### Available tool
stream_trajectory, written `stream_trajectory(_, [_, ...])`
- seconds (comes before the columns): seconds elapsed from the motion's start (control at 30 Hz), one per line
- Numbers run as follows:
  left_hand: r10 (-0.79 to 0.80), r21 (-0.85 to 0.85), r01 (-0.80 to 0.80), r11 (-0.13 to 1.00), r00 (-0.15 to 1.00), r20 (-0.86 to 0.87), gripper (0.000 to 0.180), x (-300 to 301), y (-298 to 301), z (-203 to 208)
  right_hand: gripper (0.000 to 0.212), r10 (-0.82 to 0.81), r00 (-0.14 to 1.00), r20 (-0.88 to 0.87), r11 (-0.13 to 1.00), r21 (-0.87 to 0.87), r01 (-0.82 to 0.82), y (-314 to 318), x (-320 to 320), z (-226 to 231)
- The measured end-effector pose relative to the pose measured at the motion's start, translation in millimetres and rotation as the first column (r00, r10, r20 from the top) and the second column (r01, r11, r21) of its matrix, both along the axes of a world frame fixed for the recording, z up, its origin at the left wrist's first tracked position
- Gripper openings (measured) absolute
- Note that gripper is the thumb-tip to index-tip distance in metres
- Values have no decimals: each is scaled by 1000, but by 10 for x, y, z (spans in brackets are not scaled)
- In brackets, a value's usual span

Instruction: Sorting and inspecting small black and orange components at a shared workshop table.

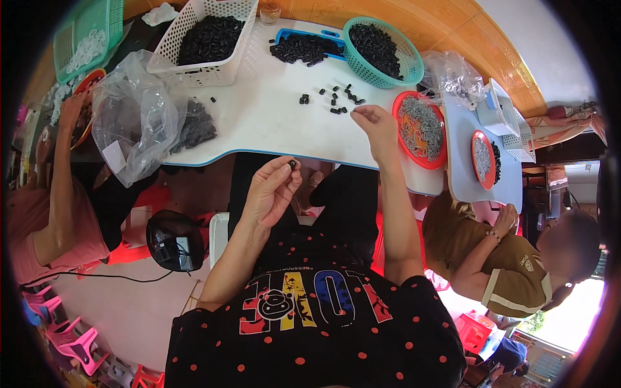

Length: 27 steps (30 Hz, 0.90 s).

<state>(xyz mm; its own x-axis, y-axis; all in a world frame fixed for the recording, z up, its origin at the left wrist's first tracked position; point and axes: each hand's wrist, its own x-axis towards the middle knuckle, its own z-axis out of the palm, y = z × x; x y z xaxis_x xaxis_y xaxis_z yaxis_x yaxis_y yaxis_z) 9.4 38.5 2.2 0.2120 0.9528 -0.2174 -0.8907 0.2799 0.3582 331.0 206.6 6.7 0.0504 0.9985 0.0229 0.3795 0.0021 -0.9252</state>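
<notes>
Two bare hands worked: the left hand [270, 189] pinched a small black piece [292, 164] at its fingertips, while the right hand [377, 123] closed fingers beside the red tray [440, 154] of grey metal parts, below the teal basket [412, 64] of black pieces.

Daylight is pouring through a bright doorway [569, 323] at lower right, washing over a pale concrete floor [116, 310]. A white blue-edged plastic table [259, 110] is standing against an orange wood-panelled wall [446, 26], while pink plastic stools [71, 339] are sitting stacked at lower left.
</notes>
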Motion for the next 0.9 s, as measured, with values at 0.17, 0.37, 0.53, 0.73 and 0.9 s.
stream_trajectory(0.17, [-64,21,65,998,997,-53,20,112,29,147,29,-22,717,-697,988,-127,-93,-886,-237,274])
stream_trajectory(0.37, [-68,63,77,995,987,-143,18,211,-7,337,25,66,810,-583,988,-73,-133,-1419,-722,798])
stream_trajectory(0.53, [-10,130,32,991,985,-172,22,211,-33,285,24,226,906,-359,974,57,-221,-1499,-741,820])
stream_trajectory(0.73, [53,131,-15,991,956,-289,25,207,-82,353,23,250,953,-170,966,105,-234,-1525,-803,964])
stream_trajectory(0.9, [94,183,-17,983,900,-426,25,187,-63,301,24,230,971,-67,968,116,-221,-1553,-847,1021])
